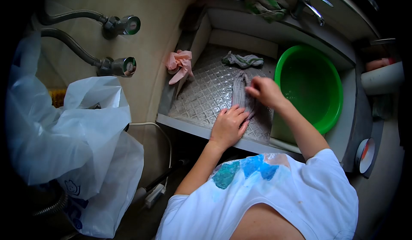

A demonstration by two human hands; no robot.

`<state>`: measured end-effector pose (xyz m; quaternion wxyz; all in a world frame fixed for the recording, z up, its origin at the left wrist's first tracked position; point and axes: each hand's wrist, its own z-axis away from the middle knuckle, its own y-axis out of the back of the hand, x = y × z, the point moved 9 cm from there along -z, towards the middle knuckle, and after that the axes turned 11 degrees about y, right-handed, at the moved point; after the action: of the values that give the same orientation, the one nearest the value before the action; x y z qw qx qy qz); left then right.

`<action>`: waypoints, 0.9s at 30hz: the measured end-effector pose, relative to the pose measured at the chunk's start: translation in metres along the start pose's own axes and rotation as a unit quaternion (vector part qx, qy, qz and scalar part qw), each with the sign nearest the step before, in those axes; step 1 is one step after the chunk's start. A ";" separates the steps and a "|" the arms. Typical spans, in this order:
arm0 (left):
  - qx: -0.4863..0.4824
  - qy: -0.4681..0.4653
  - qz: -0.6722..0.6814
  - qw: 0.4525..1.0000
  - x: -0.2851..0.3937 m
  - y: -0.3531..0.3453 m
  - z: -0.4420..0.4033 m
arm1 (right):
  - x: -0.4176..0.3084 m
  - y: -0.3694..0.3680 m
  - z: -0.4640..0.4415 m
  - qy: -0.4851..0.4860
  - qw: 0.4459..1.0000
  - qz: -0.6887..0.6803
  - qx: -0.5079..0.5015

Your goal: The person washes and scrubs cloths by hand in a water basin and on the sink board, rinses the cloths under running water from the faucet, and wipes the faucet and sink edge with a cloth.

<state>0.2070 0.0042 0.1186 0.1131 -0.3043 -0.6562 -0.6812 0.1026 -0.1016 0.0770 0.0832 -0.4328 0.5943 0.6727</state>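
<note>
A wet grey sock [240, 87] lies lengthwise on the diamond-textured washing surface [195, 100] of the sink. My left hand [229, 126] holds down the near end of the sock, its fingers over the fabric and the thumb near the edge. Over the sock's right side, my right hand [265, 92] is closed with curled fingers; whatever it may hold is hidden. Behind both hands sits a second, crumpled grey and green sock [243, 60]. To the right of my right hand is a green basin [311, 90] with water in it.
Pink rubber gloves [180, 64] hang over the sink's left rim. A tap [310, 6] and a bunched cloth [266, 4] are at the back. White plastic bags [94, 145] hang at left below two valves [122, 25]. A bowl [365, 155] stands at right.
</note>
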 end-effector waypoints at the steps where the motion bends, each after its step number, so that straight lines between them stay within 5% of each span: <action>1: -0.016 0.008 0.001 1.000 -0.002 -0.003 -0.001 | -0.021 -0.007 0.005 0.039 0.999 -0.004 -0.013; 3: -0.031 0.016 0.001 0.999 -0.004 -0.007 -0.002 | -0.038 -0.042 0.018 0.078 0.993 0.020 -0.081; 5: 0.001 0.000 0.004 1.000 -0.002 -0.003 -0.001 | -0.015 -0.046 0.009 0.082 0.993 0.089 -0.004; 11: 0.002 0.001 0.002 1.000 -0.002 -0.003 0.000 | 0.075 -0.026 -0.050 -0.054 0.971 0.232 0.004; 15: 0.017 -0.003 0.005 1.000 -0.004 0.000 0.000 | 0.020 -0.013 -0.036 0.025 0.990 0.116 0.069; 17: 0.011 -0.003 0.004 1.000 -0.004 -0.002 0.001 | -0.032 -0.032 -0.023 0.144 0.989 0.038 -0.006; 21: -0.035 0.014 0.025 0.999 -0.006 -0.006 -0.003 | -0.035 -0.065 -0.023 0.202 0.978 -0.019 -0.041; 27: 0.007 0.011 0.005 1.000 -0.004 -0.003 -0.001 | 0.006 -0.065 -0.066 0.135 0.986 0.098 0.027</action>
<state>0.2080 0.0025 0.1140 0.1260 -0.2996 -0.6579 -0.6793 0.1721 -0.1436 0.0311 -0.0521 -0.4568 0.6576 0.5968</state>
